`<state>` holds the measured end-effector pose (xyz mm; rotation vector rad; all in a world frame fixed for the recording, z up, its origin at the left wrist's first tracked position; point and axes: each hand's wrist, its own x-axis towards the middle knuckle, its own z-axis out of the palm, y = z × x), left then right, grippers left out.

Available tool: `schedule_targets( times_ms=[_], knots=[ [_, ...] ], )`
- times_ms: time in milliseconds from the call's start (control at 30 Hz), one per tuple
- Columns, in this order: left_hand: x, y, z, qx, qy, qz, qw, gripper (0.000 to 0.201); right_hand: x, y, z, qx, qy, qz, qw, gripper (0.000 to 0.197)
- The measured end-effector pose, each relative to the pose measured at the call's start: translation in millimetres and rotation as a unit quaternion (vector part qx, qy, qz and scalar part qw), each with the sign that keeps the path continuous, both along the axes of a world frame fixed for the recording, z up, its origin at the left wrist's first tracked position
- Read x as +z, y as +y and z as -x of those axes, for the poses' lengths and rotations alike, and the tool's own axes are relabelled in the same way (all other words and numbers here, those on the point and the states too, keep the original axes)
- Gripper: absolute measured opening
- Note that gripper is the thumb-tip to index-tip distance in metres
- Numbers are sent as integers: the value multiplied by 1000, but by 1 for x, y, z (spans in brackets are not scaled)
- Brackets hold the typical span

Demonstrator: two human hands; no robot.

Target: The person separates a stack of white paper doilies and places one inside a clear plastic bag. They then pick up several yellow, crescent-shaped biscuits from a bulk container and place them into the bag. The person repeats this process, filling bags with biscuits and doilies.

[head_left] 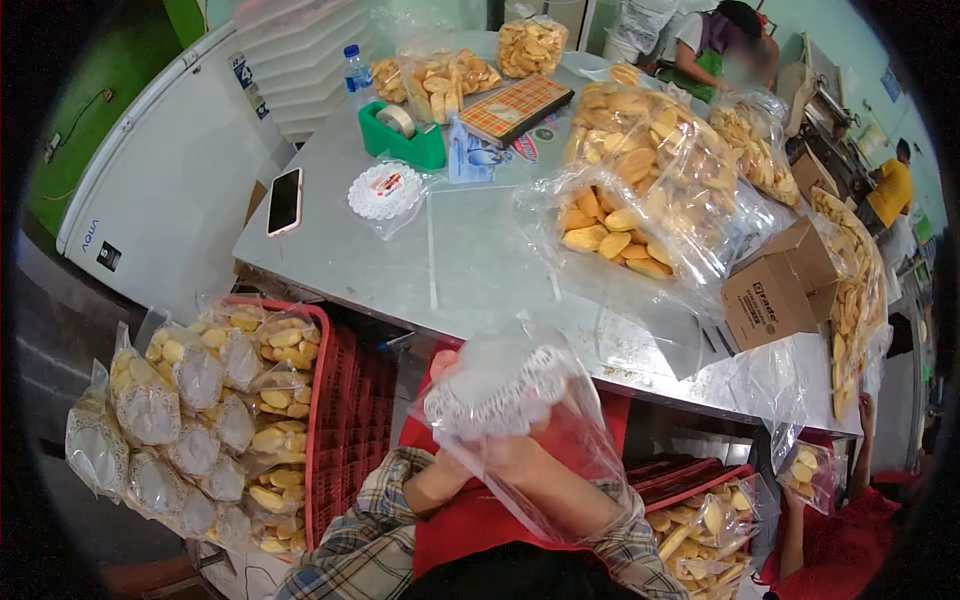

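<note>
In front of my red apron I hold up a clear plastic bag (pixel 590 425) with a white lace-edged paper doily (pixel 500 395) in it. Round the bag's left side my left hand (pixel 445 368) is closed, its fingertips showing beside the doily's edge. My right hand (pixel 515 458) is closed at the lower part of the bag, seen blurred through the plastic; whether it is inside or behind the film I cannot tell. A stack of similar doilies (pixel 385 190) lies on the metal table (pixel 470 250) ahead.
Left stands a red crate (pixel 345 430) with several filled bags (pixel 195 445). A large bag of oval biscuits (pixel 650 170), a cardboard box (pixel 780 285), a green tape dispenser (pixel 405 140) and a phone (pixel 285 203) are on the table. A co-worker's hand (pixel 793 510) is at lower right.
</note>
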<state>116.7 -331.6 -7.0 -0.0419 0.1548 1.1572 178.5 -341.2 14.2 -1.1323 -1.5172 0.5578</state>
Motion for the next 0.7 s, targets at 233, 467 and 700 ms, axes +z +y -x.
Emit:
schedule_targets(
  times_ms=[233, 467, 700],
  knots=[
    [-31, 5, 13, 25, 201, -68, 977, 56, -2, -2, 1, -21, -62, -28, 998, 62],
    [-31, 33, -3, 53, 209, -154, 964, 62, -22, 64, 14, -175, -43, -34, 983, 66],
    [-7, 33, -3, 87, 246, -107, 959, 68, -16, 67, 17, -201, -61, -101, 972, 73]
  ],
)
